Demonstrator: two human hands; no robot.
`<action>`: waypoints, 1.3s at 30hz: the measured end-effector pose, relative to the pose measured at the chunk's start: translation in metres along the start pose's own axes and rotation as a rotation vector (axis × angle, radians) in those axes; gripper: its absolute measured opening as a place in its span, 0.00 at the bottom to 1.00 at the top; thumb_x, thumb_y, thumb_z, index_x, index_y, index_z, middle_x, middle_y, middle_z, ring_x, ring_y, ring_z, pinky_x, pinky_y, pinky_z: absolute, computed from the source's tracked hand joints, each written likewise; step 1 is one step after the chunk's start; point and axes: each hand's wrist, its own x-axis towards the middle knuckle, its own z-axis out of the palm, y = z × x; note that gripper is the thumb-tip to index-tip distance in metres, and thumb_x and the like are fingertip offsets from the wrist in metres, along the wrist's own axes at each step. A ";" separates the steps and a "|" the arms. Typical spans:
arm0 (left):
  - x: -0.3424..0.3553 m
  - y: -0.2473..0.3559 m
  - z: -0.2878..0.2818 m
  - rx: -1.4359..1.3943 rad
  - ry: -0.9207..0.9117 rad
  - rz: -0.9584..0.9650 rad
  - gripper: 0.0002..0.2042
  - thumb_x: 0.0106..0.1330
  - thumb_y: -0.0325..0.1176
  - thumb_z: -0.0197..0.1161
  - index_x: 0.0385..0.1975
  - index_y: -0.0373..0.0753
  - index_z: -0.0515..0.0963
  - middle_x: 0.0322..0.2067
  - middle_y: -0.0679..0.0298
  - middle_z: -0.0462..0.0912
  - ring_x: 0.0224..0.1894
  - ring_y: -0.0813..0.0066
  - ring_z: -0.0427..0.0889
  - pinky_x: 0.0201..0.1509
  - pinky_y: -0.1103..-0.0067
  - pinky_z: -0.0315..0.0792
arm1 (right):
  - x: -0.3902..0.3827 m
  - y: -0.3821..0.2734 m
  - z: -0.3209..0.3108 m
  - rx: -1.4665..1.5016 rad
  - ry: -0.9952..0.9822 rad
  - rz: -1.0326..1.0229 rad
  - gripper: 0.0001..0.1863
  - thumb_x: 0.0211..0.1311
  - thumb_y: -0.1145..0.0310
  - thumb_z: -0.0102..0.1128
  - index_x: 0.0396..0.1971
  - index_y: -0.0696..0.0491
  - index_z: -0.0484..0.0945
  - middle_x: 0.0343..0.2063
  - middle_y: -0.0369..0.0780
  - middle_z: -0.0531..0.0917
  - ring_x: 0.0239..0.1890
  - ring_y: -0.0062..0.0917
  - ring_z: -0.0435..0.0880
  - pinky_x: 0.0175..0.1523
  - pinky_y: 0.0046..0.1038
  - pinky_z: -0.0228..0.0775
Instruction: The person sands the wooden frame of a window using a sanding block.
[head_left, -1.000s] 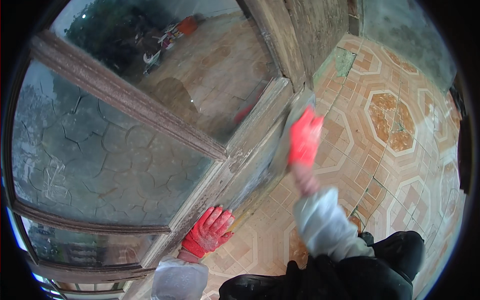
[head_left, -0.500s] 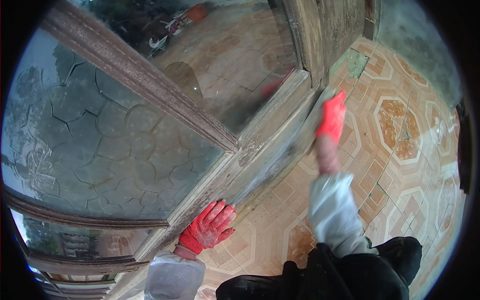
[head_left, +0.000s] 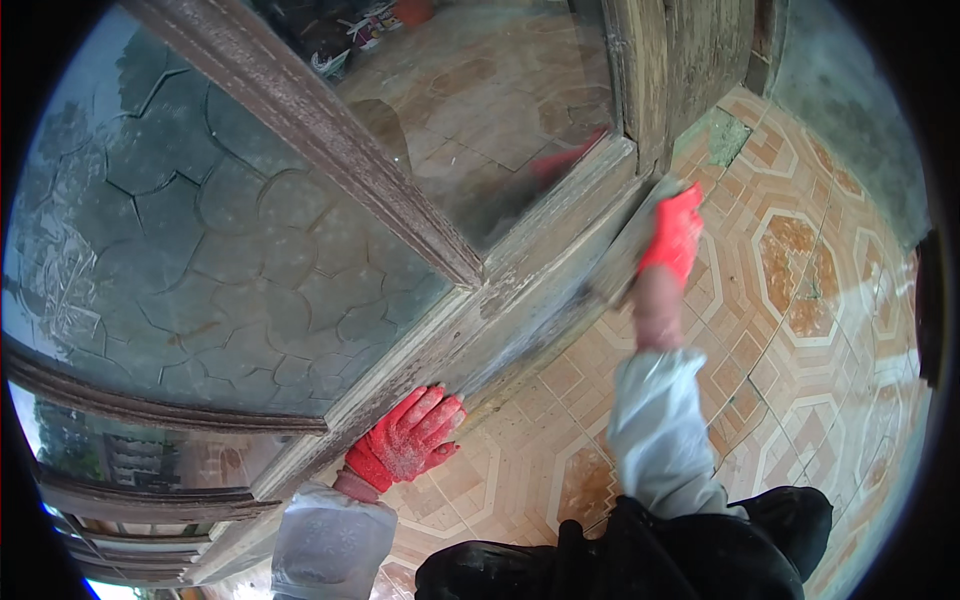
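A weathered wooden door frame [head_left: 545, 228] with glass panes [head_left: 250, 290] runs diagonally across the view. My left hand [head_left: 400, 440], in a dusty red glove, lies on its lower rail with fingers slightly spread. Farther along the same rail, my red-gloved right hand [head_left: 672, 230] is blurred, its fingers closed at the outer edge against a greyish shape; what it grips there is too smeared to make out. Pale streaks mark the wood between my hands.
Patterned tan floor tiles [head_left: 790, 370] lie right of the door, with a greenish broken patch [head_left: 728, 135] near its far end. A grey wall [head_left: 830, 100] stands at the upper right. My dark-clad legs [head_left: 480, 570] are at the lower edge.
My right hand has moved along the rail toward the door's far end since a second ago. My left hand stays on the wood; the view has shifted slightly.
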 end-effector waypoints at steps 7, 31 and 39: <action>0.003 -0.001 0.003 -0.001 0.008 0.016 0.26 0.60 0.49 0.60 0.55 0.42 0.71 0.59 0.62 0.69 0.64 0.61 0.64 0.68 0.65 0.59 | -0.162 0.005 0.023 -0.398 0.092 -0.167 0.22 0.58 0.66 0.54 0.50 0.60 0.67 0.37 0.47 0.76 0.41 0.37 0.76 0.49 0.36 0.67; -0.001 0.001 0.002 -0.003 0.009 -0.028 0.25 0.61 0.50 0.59 0.55 0.43 0.71 0.59 0.66 0.70 0.63 0.63 0.65 0.67 0.65 0.60 | 0.028 0.098 -0.034 0.209 0.001 0.220 0.22 0.66 0.60 0.44 0.53 0.59 0.69 0.33 0.45 0.74 0.39 0.33 0.74 0.46 0.34 0.66; -0.006 0.000 0.003 -0.019 -0.028 -0.040 0.26 0.60 0.49 0.60 0.55 0.43 0.71 0.58 0.65 0.70 0.63 0.62 0.66 0.67 0.65 0.60 | -0.114 0.124 -0.009 -0.685 0.089 -0.111 0.10 0.66 0.66 0.44 0.40 0.57 0.70 0.37 0.49 0.74 0.41 0.32 0.72 0.43 0.31 0.66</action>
